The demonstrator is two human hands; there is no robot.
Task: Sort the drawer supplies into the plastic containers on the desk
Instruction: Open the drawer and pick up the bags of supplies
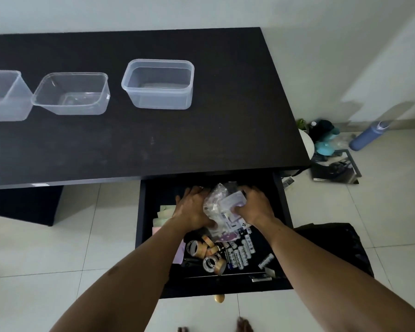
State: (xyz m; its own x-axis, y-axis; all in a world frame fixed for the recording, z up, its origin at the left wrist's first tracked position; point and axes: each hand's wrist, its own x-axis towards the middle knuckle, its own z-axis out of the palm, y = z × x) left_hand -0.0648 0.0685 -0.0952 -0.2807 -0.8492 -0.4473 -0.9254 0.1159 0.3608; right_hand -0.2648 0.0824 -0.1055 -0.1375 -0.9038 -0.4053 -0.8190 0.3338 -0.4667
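Plastic packets (216, 204) are clasped between left hand (194, 207) and right hand (256, 205).

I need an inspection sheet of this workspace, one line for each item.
Surface: dark desk, smudged.
Job's things: three containers on the desk, which look empty; the open drawer holds packets and tape rolls.
Clutter: bottle and black bag on the floor.
Hands: left hand touches the packets, grip unclear; right hand grips them.
Cables: nothing seen.
Surroundings: white wall, tiled floor.
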